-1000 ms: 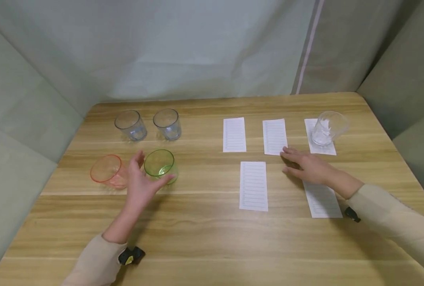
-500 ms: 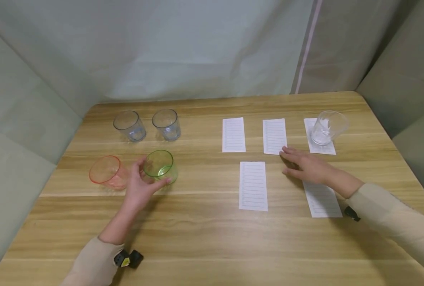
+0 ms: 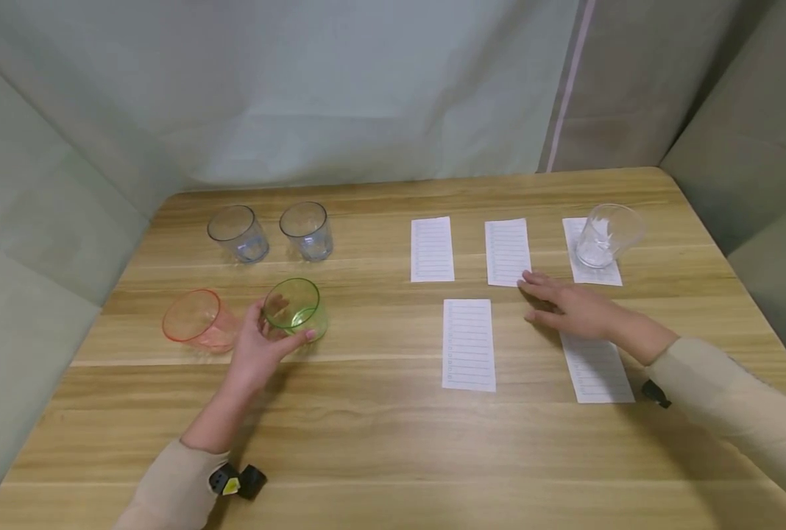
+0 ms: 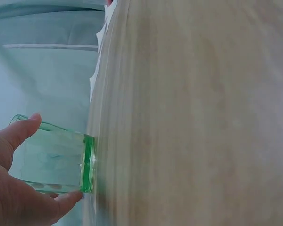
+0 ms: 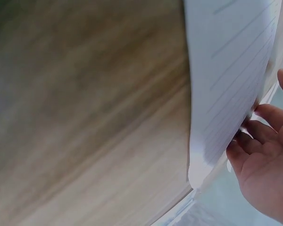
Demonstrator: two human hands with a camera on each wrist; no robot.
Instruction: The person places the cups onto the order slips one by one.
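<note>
My left hand (image 3: pixel 258 352) curls round a green transparent cup (image 3: pixel 296 313), thumb on the near side and fingers on the far side. In the left wrist view the green cup (image 4: pixel 54 157) stands with its base at the tabletop. Just left of that hand is an orange-red transparent cup (image 3: pixel 201 322). My right hand (image 3: pixel 575 308) is spread low over the table, fingertips at the lower corner of a lined paper slip (image 3: pixel 508 250). It partly covers the top of another slip (image 3: pixel 598 370). In the right wrist view the right hand (image 5: pixel 266 155) holds nothing.
Two bluish-grey glasses, one left (image 3: pixel 241 234) and one right (image 3: pixel 308 232), stand at the back left. A clear glass (image 3: pixel 606 237) stands on a paper slip at the back right. Two more lined slips lie near the middle: one farther back (image 3: pixel 432 249), one nearer (image 3: pixel 469 344).
My left hand, spread wider a second ago, has closed its thumb and fingers round the green cup. The right hand has stayed in practically the same place.
</note>
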